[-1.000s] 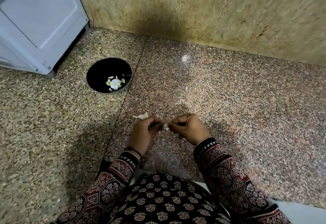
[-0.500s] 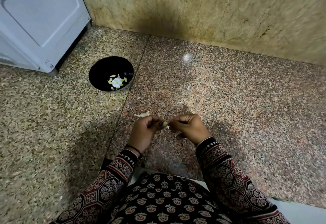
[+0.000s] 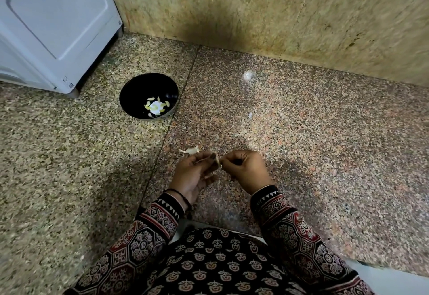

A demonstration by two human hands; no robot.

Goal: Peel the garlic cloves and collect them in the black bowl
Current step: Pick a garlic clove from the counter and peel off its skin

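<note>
garlic clove (image 3: 217, 160) | pinched between left hand (image 3: 193, 174) and right hand (image 3: 246, 169) grip fingertips | black bowl (image 3: 148, 96) well apart, up-left

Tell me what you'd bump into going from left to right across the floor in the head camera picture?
White appliance → black bowl holding peeled garlic cloves → left hand → garlic clove pinched between both hands → right hand.
</note>
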